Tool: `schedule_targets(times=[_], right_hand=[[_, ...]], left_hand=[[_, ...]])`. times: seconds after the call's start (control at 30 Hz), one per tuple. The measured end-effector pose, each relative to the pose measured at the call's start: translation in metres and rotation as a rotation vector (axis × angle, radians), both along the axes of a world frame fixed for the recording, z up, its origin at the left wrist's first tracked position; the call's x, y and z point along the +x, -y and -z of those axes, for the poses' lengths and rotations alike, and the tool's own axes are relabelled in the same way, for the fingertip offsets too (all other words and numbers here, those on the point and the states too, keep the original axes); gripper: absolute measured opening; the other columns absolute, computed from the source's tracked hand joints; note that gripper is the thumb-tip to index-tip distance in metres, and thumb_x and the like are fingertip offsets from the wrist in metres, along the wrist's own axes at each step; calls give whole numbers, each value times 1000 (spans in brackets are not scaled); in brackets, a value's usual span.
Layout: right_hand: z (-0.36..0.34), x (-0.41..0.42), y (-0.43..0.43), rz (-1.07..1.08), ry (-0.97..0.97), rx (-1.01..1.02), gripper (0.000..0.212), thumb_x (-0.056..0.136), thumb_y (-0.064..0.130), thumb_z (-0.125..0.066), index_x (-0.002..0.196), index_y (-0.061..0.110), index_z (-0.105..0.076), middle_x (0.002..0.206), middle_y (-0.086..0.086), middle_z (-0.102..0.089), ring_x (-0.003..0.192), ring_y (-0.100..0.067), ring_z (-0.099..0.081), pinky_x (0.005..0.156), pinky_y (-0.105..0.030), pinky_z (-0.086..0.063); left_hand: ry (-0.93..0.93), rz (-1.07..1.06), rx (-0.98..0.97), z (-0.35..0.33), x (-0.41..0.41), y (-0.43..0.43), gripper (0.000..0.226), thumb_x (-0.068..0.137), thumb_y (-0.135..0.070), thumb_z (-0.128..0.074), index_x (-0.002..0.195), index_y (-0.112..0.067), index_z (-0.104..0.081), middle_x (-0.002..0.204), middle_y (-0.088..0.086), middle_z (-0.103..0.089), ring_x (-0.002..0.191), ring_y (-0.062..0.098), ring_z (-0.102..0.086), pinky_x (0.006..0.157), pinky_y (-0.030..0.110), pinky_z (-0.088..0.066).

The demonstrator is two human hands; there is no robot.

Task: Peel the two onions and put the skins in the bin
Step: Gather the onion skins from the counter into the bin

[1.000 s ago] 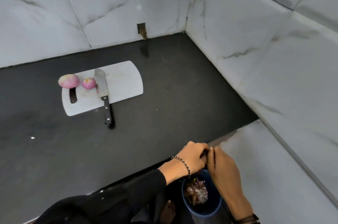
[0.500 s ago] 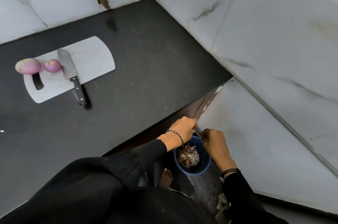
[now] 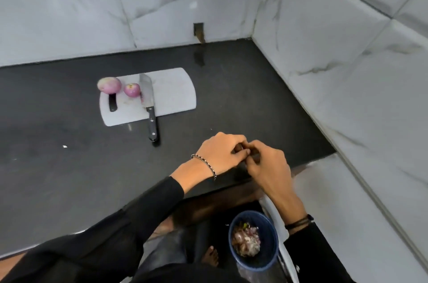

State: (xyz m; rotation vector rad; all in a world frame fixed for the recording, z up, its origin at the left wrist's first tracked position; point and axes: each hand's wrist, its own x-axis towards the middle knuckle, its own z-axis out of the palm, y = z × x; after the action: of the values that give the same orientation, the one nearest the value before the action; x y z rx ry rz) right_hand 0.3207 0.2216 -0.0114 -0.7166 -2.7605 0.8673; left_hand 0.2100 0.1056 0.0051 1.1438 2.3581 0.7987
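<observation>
Onions (image 3: 109,85) on board (image 3: 171,95), well apart from fingers (image 3: 238,155); skins (image 3: 246,240) in bin (image 3: 254,264).

Left sleeve (image 3: 139,213): black, long, loose cloth, cuff ends short of wrist. Left wrist: thin bracelet (image 3: 205,165), alternating black and white beads. Right sleeve (image 3: 312,257): black, long. Right wrist: stacked dark cord bands (image 3: 298,222) just above cuff. Left hand (image 3: 222,153), right hand (image 3: 268,167): bare. Legs: dark grey trousers (image 3: 166,252). Foot (image 3: 210,257): bare, toes showing.

Table (image 3: 231,97) right of board (image 3: 176,97): open to the corner.
Board left: onions (image 3: 109,85), knife (image 3: 148,97) obstruct.
Rear, right: walls (image 3: 347,74) block.
Bin (image 3: 269,227): mouth open from above.
</observation>
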Motion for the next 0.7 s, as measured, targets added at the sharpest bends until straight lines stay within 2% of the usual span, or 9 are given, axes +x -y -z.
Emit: schedule_targets(times=[0.2,0.33,0.43,0.5,0.6,0.7], right_hand=[[-8,-87,41,-207,-57,-53,12,92,19,-60,99,28,-66,88,9,-70,83,-12,-66,70,-40,-58],[-7,-144,84,-325,-89,-97,16,90,18,-57,102,23,-68,93,4,-71,85,-15,-68,76,-43,-59],[-9,-177,113,-346,-28,-79,12,97,25,-61,103,16,-64,96,-3,-69,90,-22,-67,79,-42,-58],[-10,-196,130,-372,41,-12,21,99,30,-61,108,12,-59,106,-7,-65,100,-27,-64,82,-40,-54],[-5,-215,145,-380,158,80,40,100,34,-61,126,6,-50,124,-13,-60,115,-32,-60,89,-41,-50],[1,-226,147,-348,203,81,39,98,27,-62,126,6,-47,121,-13,-62,110,-32,-63,83,-37,-50]], left_hand=[[-15,-288,62,4,-57,62,13,92,-39,-57,101,-33,-64,85,-11,-71,81,12,-67,78,39,-56],[-16,-491,124,11,-89,105,10,92,-31,-59,100,-31,-63,85,-11,-71,78,12,-67,78,38,-57],[-41,-670,125,14,-105,131,10,91,-28,-58,100,-32,-62,86,-13,-69,78,9,-66,72,31,-54],[-54,-775,86,16,-118,147,11,91,-29,-56,100,-34,-61,87,-15,-68,80,8,-65,67,27,-46],[-65,-849,27,20,-134,166,11,92,-31,-55,100,-35,-61,90,-16,-67,83,11,-63,67,27,-42],[-56,-873,10,24,-147,180,11,91,-32,-56,100,-35,-61,89,-16,-65,82,11,-63,68,28,-44]])
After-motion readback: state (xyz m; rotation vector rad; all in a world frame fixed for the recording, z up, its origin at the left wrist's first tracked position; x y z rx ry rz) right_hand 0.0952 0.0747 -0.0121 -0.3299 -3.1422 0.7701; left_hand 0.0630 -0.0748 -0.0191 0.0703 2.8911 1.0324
